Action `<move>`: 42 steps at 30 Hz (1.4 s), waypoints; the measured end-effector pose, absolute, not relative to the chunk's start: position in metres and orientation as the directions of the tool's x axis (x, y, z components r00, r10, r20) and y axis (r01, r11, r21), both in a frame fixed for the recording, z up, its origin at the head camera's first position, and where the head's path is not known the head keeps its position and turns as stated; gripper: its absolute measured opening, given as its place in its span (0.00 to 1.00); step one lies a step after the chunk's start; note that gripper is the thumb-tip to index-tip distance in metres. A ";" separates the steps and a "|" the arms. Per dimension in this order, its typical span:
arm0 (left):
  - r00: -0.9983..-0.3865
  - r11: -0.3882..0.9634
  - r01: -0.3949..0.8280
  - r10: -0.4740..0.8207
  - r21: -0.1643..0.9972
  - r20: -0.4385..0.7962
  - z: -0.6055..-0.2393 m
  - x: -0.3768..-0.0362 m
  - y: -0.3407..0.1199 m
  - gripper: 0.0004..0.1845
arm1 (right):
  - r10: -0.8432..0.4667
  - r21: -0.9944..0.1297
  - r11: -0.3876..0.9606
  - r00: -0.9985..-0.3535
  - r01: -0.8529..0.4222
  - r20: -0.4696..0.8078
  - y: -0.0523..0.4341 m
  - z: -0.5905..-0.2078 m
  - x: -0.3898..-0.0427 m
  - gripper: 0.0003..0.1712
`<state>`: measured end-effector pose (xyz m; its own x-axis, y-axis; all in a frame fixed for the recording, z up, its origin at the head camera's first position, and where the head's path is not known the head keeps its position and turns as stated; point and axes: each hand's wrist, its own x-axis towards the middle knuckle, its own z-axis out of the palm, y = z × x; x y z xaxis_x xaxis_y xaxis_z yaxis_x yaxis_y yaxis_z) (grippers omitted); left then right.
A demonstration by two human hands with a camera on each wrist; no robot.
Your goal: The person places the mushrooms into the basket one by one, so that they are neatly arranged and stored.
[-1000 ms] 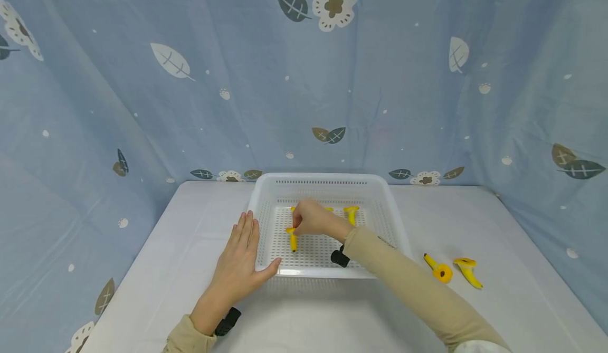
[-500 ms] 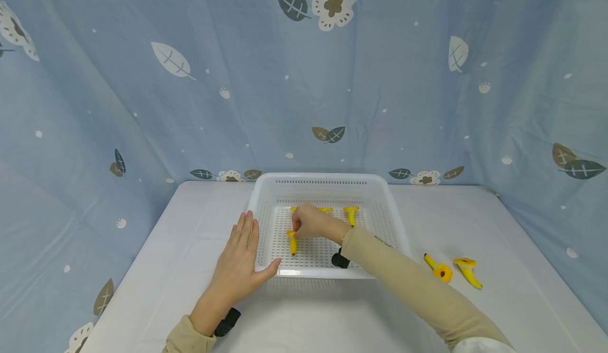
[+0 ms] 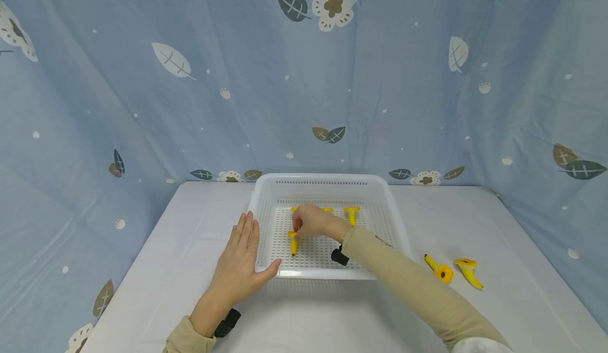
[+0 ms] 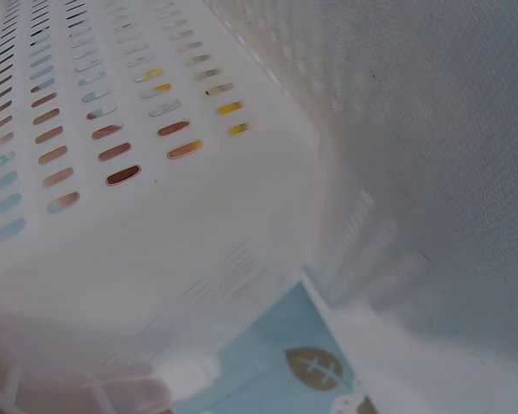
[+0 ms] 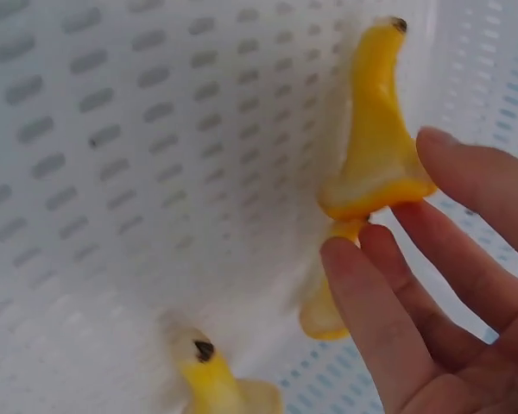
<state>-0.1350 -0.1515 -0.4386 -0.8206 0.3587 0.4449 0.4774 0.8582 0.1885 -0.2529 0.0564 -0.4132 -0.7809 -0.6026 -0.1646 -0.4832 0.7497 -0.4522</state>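
A: Where are things lying on the desk?

B: The white perforated basket is sitting mid-desk, and the left hand is resting flat and relaxed against its near-left corner.

A: And the right hand?

B: Its fingers are lying loosely open, touching a banana piece on the basket floor. Others are lying behind; two pieces are waiting outside, so I judge it partly done.
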 end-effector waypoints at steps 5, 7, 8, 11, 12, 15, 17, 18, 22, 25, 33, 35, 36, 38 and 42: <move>-0.820 0.859 0.477 0.359 0.185 0.447 -0.439 -0.135 -0.151 0.52 | -0.635 -0.447 0.728 -0.757 -0.519 -0.155 0.061 -0.403 -0.252 0.07; -0.822 0.861 0.474 0.357 0.186 0.443 -0.438 -0.135 -0.151 0.52 | -0.653 -0.456 0.711 -0.744 -0.535 -0.144 0.064 -0.396 -0.251 0.06; -0.824 0.861 0.473 0.357 0.187 0.441 -0.438 -0.134 -0.151 0.52 | -0.660 -0.460 0.703 -0.739 -0.542 -0.138 0.066 -0.393 -0.251 0.05; -0.830 0.864 0.467 0.354 0.190 0.430 -0.438 -0.134 -0.151 0.52 | -0.679 -0.465 0.684 -0.724 -0.562 -0.124 0.072 -0.381 -0.249 0.05; -0.832 0.864 0.466 0.354 0.191 0.428 -0.438 -0.134 -0.151 0.52 | -0.684 -0.466 0.679 -0.719 -0.568 -0.121 0.075 -0.376 -0.248 0.05; -0.834 0.866 0.463 0.352 0.189 0.425 -0.438 -0.135 -0.152 0.53 | -0.702 -0.475 0.656 -0.705 -0.587 -0.098 0.083 -0.364 -0.246 0.07; -0.833 0.866 0.463 0.352 0.190 0.427 -0.438 -0.135 -0.152 0.52 | -0.708 -0.494 0.638 -0.702 -0.591 -0.074 0.090 -0.355 -0.244 0.07; -0.832 0.865 0.463 0.351 0.191 0.428 -0.438 -0.135 -0.152 0.53 | -0.707 -0.507 0.631 -0.705 -0.588 -0.063 0.094 -0.350 -0.242 0.07; -0.831 0.863 0.466 0.352 0.194 0.431 -0.439 -0.136 -0.152 0.53 | -0.691 -0.550 0.611 -0.722 -0.569 -0.021 0.112 -0.333 -0.236 0.10; -0.828 0.862 0.469 0.354 0.191 0.435 -0.439 -0.136 -0.152 0.53 | -0.679 -0.587 0.590 -0.734 -0.554 0.010 0.127 -0.321 -0.230 0.11; -0.830 0.863 0.467 0.352 0.193 0.433 -0.439 -0.135 -0.153 0.53 | -0.612 -0.618 0.548 -0.774 -0.564 0.163 0.174 -0.305 -0.218 0.10; -0.832 0.863 0.467 0.355 0.192 0.426 -0.439 -0.135 -0.153 0.53 | -0.571 -0.627 0.558 -0.800 -0.543 0.185 0.187 -0.304 -0.215 0.10; -0.833 0.863 0.467 0.356 0.192 0.423 -0.438 -0.135 -0.153 0.53 | -0.550 -0.637 0.559 -0.812 -0.531 0.195 0.194 -0.303 -0.213 0.10; -0.832 0.863 0.468 0.359 0.188 0.423 -0.439 -0.135 -0.153 0.53 | -0.497 -0.646 0.576 -0.842 -0.501 0.210 0.207 -0.301 -0.209 0.10; -0.825 0.862 0.473 0.361 0.183 0.434 -0.439 -0.136 -0.152 0.53 | -0.410 -0.656 0.600 -0.880 -0.458 0.240 0.234 -0.298 -0.204 0.10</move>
